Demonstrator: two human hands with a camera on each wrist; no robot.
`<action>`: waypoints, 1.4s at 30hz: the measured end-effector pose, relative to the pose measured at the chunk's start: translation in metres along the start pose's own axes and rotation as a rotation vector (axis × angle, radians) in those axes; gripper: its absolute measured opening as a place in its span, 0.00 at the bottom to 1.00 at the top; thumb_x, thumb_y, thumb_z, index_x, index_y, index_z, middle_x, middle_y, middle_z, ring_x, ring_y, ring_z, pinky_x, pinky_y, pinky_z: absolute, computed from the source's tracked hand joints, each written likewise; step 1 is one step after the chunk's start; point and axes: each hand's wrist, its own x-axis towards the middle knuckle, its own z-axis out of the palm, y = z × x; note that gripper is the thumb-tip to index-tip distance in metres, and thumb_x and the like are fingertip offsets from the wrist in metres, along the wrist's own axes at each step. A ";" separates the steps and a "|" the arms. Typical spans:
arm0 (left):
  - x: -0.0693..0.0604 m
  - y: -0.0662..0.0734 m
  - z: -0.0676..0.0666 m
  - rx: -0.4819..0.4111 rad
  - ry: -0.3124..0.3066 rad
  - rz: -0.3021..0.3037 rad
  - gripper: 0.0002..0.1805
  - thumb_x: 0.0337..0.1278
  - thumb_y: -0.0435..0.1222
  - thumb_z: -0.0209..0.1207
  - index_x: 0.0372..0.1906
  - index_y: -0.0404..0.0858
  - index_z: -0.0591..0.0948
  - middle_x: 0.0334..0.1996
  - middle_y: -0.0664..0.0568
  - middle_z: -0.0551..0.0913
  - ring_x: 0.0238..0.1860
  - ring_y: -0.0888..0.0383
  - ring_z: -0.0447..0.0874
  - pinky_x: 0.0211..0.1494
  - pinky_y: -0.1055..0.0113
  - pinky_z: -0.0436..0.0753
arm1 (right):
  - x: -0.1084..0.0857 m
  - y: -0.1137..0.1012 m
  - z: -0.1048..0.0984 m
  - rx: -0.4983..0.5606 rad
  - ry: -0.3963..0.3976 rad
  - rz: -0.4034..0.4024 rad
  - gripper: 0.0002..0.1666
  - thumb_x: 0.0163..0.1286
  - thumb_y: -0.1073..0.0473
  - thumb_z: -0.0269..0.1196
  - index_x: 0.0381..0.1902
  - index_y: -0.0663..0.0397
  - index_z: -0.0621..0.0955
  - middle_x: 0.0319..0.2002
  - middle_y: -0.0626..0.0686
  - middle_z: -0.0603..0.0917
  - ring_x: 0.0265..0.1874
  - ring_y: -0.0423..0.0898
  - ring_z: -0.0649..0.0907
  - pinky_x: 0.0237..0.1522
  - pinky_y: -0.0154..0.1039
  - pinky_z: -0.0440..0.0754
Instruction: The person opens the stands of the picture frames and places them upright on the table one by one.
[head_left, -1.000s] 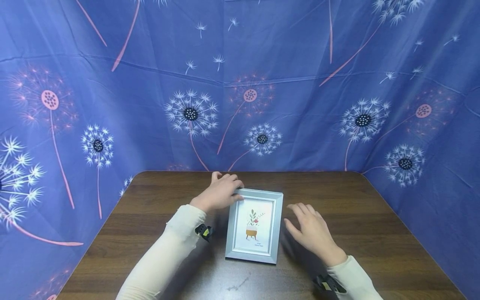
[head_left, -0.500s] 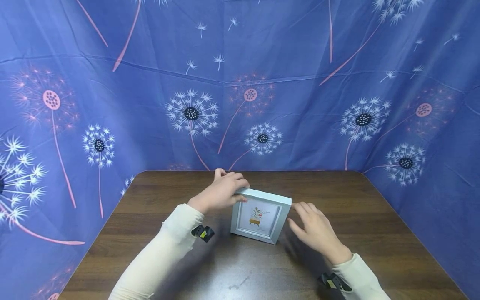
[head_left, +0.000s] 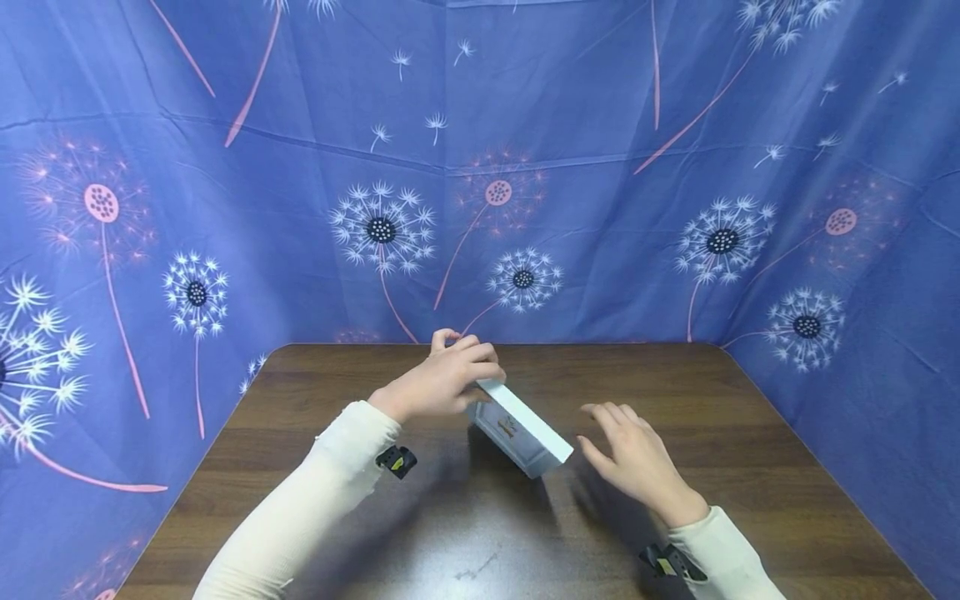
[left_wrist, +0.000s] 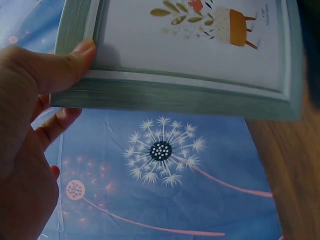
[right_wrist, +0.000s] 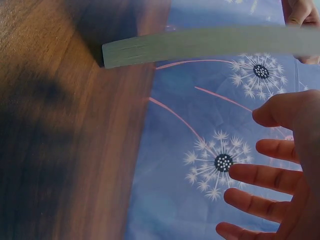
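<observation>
L hand (head_left: pixel 444 377) grips pic frame (head_left: pixel 525 423) at one corner, tilted over table (head_left: pixel 697 400); handling appears approx. midway, grip done, release pending, w/ R hand (head_left: pixel 637 462) nearby, fingers apart, holding nothing.

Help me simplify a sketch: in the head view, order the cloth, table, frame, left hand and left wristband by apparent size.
1. Cloth
2. Table
3. Frame and left hand: too alike to rank; the frame is tilted and partly covered.
4. Left wristband
</observation>
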 end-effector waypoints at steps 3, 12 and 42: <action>0.001 -0.003 -0.004 0.000 -0.018 0.041 0.18 0.43 0.30 0.71 0.42 0.49 0.84 0.39 0.60 0.77 0.43 0.59 0.72 0.59 0.39 0.61 | 0.000 0.000 0.000 0.000 0.006 -0.008 0.22 0.57 0.58 0.69 0.49 0.59 0.80 0.42 0.55 0.85 0.40 0.54 0.82 0.36 0.52 0.81; 0.004 -0.013 -0.016 -0.019 -0.042 0.109 0.17 0.45 0.27 0.69 0.40 0.49 0.84 0.40 0.60 0.79 0.45 0.60 0.75 0.60 0.37 0.59 | 0.001 -0.002 0.003 0.006 0.012 -0.029 0.23 0.57 0.58 0.69 0.51 0.59 0.80 0.43 0.55 0.85 0.39 0.54 0.82 0.36 0.52 0.81; 0.018 -0.012 -0.037 0.192 0.058 0.406 0.14 0.56 0.30 0.67 0.44 0.52 0.86 0.49 0.60 0.83 0.57 0.62 0.78 0.63 0.43 0.60 | 0.016 -0.018 0.025 0.021 0.030 -0.143 0.30 0.56 0.55 0.68 0.58 0.54 0.78 0.51 0.61 0.78 0.49 0.61 0.78 0.43 0.59 0.79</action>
